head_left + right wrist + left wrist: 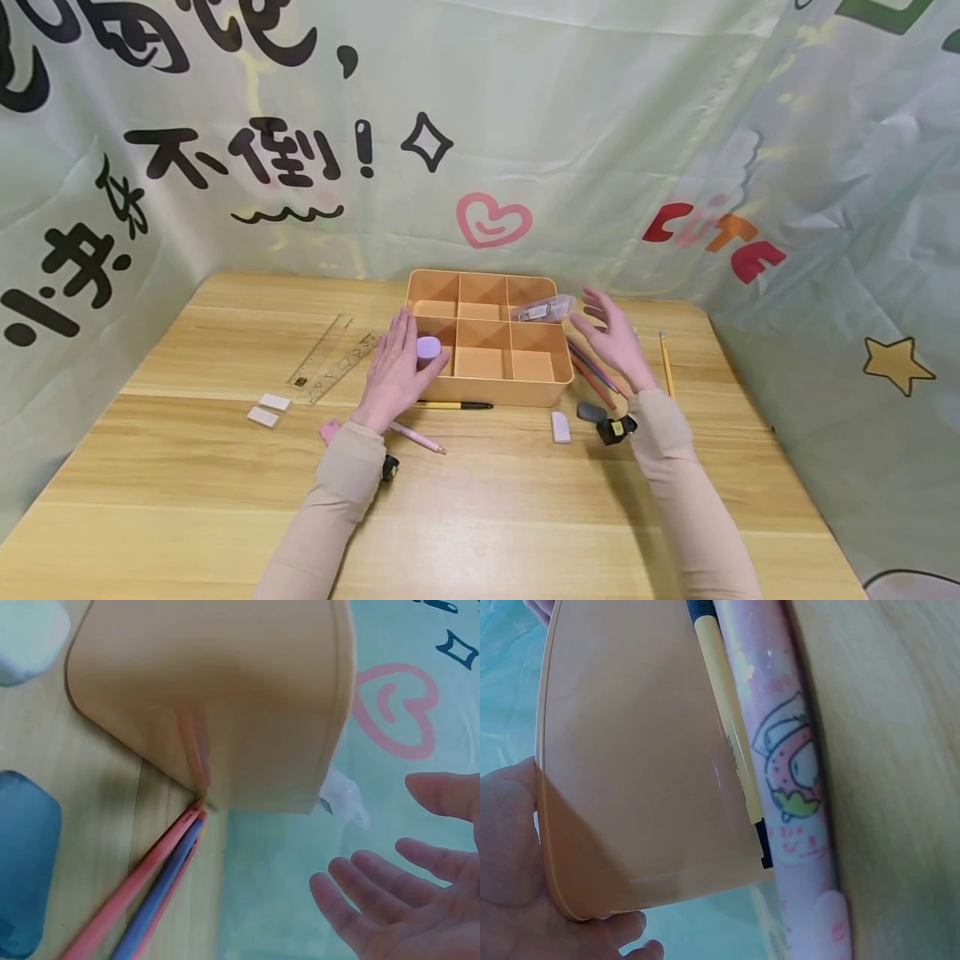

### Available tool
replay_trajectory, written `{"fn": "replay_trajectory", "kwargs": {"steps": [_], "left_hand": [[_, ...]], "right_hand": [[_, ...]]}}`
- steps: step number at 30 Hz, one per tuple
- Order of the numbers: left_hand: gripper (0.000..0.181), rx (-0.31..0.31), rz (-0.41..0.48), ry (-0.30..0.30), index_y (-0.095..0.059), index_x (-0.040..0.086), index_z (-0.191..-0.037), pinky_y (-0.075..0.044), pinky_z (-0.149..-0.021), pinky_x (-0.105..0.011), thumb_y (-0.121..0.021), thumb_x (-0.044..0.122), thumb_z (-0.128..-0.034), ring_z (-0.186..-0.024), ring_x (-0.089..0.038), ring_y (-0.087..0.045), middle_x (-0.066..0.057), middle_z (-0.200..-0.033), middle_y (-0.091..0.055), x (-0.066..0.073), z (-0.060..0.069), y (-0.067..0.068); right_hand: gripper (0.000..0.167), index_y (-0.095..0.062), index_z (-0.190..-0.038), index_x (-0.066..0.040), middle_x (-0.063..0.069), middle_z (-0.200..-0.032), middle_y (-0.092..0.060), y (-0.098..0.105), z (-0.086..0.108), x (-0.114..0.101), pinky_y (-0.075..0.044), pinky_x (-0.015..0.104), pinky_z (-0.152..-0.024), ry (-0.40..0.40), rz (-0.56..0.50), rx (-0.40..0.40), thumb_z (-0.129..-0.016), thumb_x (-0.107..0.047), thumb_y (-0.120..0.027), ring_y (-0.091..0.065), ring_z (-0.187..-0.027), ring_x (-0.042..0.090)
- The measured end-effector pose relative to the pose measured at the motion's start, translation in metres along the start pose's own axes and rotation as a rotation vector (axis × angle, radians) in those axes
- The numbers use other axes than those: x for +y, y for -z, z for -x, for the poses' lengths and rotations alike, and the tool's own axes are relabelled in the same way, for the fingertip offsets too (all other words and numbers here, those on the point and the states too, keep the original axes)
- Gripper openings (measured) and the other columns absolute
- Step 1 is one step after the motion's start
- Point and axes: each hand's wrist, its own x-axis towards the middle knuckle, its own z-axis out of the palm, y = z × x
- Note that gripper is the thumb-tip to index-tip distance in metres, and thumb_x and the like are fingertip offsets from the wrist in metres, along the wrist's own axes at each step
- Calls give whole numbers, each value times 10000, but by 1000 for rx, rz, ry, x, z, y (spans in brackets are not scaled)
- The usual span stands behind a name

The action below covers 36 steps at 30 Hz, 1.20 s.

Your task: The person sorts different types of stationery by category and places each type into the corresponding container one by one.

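Note:
An orange six-compartment box stands at the back middle of the table. My left hand lies at its left front corner, fingers along the left side and thumb at the front rim, gripping the corner in the left wrist view. A purple item sits in the front left compartment, beside that thumb. My right hand is raised off the box's right side, fingers spread and holding nothing. A clear packet rests in the back right compartment, leaning over the right rim.
Two clear rulers and two white erasers lie left. A yellow-black pen and pink pen lie in front. Coloured pencils, a white eraser, a dark eraser and a yellow pencil lie right.

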Motion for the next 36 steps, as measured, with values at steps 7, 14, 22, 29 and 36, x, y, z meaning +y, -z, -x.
{"fn": "replay_trajectory", "kwargs": {"steps": [7,14,22,29,36], "left_hand": [[937,1,8,1,-77,-50,-1592,-99,-1299,-533,-521,532,-1007,-1593,-324,-21,-185,-1703,-11,0,0,0],[950,5,10,-2,-56,-44,-1594,-100,-1298,-536,-524,536,-1004,-1593,-327,-17,-189,-1702,-1,-1,-1,-1],[947,-7,6,0,-30,-26,-1595,-94,-1299,-532,-519,535,-1008,-1593,-322,-9,-187,-1702,1,0,0,0],[947,-14,-1,0,-34,-33,-1592,-96,-1297,-539,-509,543,-1009,-1592,-327,-8,-188,-1701,7,0,0,-1],[933,-33,-14,10,-47,-34,-1593,-84,-1298,-541,-482,555,-1015,-1594,-316,13,-174,-1704,34,1,-1,0]], "right_hand": [[581,-347,-1527,26,298,-1546,-407,-6,19,-6,-399,605,-1146,16,-37,39,-1025,-169,-565,-428,-1414,480],[513,-439,-1461,71,316,-1486,-467,-29,34,-7,-421,600,-1124,104,2,114,-1000,-93,-591,-451,-1388,474],[448,-535,-1386,63,275,-1431,-551,-55,41,-5,-438,568,-1126,272,127,150,-968,-68,-631,-512,-1356,437],[423,-507,-1427,35,260,-1496,-496,-70,44,-4,-311,567,-1216,288,210,75,-1035,-124,-533,-445,-1419,423],[424,-512,-1433,23,245,-1522,-479,-80,43,-6,-197,576,-1260,254,360,45,-1067,-187,-468,-386,-1469,412]]}}
